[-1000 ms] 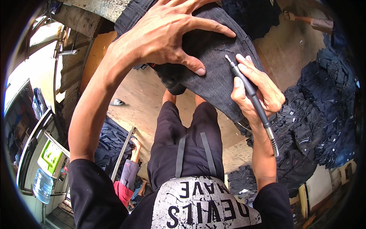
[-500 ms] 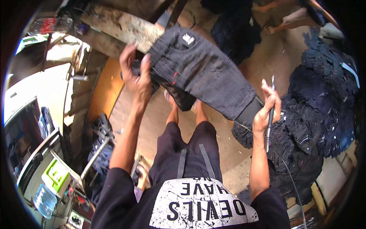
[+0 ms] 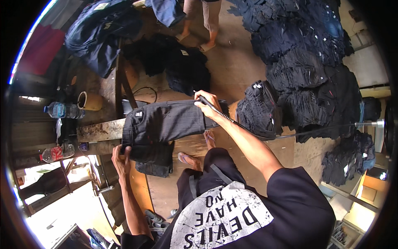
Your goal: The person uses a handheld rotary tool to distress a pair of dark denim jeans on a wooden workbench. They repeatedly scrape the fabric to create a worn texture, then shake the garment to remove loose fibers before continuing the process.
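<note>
A pair of black denim jeans (image 3: 166, 120) lies over the wooden plank (image 3: 101, 130) in front of me, waistband to the left and a small white mark near the pocket. At the waistband's near corner, my left hand (image 3: 121, 162) pinches the cloth, thumb up against it. My right hand (image 3: 208, 103) is at the leg's hem end, its fingers wrapped round a slim dark pen-shaped handpiece (image 3: 210, 106). From it a thin flexible shaft (image 3: 290, 135) runs over my forearm to a spring-sleeved metal end (image 3: 369, 123) at the far right. The handpiece's tip shows only in part.
Big piles of dark garments (image 3: 302, 74) cover the floor at the right, with a smaller stack (image 3: 258, 110) closer in. Another person's legs (image 3: 211, 18) stand at the top. Plastic bottles (image 3: 64, 111) and a tan cup (image 3: 90, 101) are at the left; dark clothes (image 3: 103, 29) hang over wood.
My view has turned to the right. My left hand, earlier spread beside the waistband, now grips it. The jeans lie more level, and my right hand stays near the hem with the handpiece.
</note>
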The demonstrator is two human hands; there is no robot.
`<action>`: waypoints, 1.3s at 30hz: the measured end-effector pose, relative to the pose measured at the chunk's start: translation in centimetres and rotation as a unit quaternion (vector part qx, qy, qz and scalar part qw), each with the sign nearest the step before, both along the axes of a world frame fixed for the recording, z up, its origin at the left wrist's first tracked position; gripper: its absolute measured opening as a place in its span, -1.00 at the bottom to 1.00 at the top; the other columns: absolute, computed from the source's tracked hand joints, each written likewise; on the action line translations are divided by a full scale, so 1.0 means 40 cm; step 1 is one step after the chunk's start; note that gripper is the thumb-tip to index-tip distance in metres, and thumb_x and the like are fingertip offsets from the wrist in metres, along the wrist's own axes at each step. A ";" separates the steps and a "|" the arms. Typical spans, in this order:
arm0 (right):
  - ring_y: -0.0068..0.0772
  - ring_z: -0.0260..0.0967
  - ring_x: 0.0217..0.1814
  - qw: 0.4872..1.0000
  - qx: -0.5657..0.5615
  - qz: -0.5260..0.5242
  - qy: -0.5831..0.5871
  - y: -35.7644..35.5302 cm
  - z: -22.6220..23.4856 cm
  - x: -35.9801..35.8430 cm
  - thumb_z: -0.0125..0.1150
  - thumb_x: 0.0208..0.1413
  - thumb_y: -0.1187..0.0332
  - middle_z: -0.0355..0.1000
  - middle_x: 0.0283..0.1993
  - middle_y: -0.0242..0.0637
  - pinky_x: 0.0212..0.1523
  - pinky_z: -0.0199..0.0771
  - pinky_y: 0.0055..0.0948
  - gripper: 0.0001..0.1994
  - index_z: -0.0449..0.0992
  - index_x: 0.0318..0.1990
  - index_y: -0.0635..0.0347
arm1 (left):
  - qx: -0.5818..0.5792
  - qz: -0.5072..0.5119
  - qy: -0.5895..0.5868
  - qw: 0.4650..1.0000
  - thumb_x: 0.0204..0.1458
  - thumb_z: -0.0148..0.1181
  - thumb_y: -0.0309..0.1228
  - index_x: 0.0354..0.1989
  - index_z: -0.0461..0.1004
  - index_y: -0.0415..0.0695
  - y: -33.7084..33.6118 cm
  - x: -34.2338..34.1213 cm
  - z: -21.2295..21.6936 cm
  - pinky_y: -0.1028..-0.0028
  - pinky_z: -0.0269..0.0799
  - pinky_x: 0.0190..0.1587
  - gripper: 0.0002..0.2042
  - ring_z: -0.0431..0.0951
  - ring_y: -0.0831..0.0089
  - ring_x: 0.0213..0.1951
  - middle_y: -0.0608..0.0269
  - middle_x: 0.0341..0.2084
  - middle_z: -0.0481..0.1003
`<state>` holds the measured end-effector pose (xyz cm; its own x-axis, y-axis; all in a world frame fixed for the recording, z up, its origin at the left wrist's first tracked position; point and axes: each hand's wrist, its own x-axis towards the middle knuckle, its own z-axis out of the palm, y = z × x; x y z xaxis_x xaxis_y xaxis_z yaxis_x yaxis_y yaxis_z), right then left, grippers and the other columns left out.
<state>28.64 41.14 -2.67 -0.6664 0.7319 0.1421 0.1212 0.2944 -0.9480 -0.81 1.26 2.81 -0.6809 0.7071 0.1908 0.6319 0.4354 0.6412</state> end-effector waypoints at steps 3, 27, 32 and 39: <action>-0.54 0.41 -0.28 0.995 0.096 0.004 0.019 0.072 -0.007 0.087 0.40 0.07 0.51 0.44 -0.36 -0.29 -0.22 0.45 -0.40 -0.82 0.54 -0.19 0.21 | 0.000 0.018 0.036 0.999 0.42 0.29 -0.42 -0.09 0.62 -0.31 0.137 0.086 -0.003 0.20 0.54 -0.09 -0.83 0.63 -0.06 -0.24 -0.12 -0.27 0.60; 0.32 0.37 0.55 0.959 0.215 0.125 0.135 -0.200 -0.061 -0.036 0.68 0.09 0.32 0.47 0.43 0.19 0.63 0.31 0.15 -0.51 0.55 0.13 0.12 | -0.014 0.123 -0.114 0.986 -0.18 0.71 0.22 0.51 0.25 -0.41 0.275 0.124 -0.031 0.05 0.40 0.40 0.22 0.49 -0.14 0.39 -0.39 0.34 0.47; 0.30 0.31 0.60 0.972 0.189 0.132 -0.034 -0.176 -0.028 -0.021 0.77 -0.06 0.13 0.45 0.44 0.21 0.68 0.15 0.24 -0.31 0.49 0.18 0.08 | -0.185 0.186 -0.169 0.950 -0.26 0.75 0.08 0.24 0.51 -0.53 0.300 0.184 -0.054 0.04 0.55 0.26 0.01 0.69 -0.29 0.13 -0.47 0.04 0.66; 0.12 0.36 0.60 0.966 0.228 0.094 -0.076 -0.221 0.008 -0.054 0.87 -0.26 0.18 0.54 0.41 -0.11 0.70 0.15 0.08 -0.20 0.51 0.19 0.00 | 0.144 0.018 -0.575 0.805 0.25 0.41 -0.34 0.03 0.73 -0.30 0.260 0.084 -0.039 0.42 0.54 0.22 -0.69 0.74 0.37 -0.04 0.26 -0.13 0.74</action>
<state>26.46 32.29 -2.35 -0.8205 0.4796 0.3110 0.1528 0.7083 -0.6892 2.55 11.65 1.24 -0.5424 0.7227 -0.4283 -0.4622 0.1690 0.8705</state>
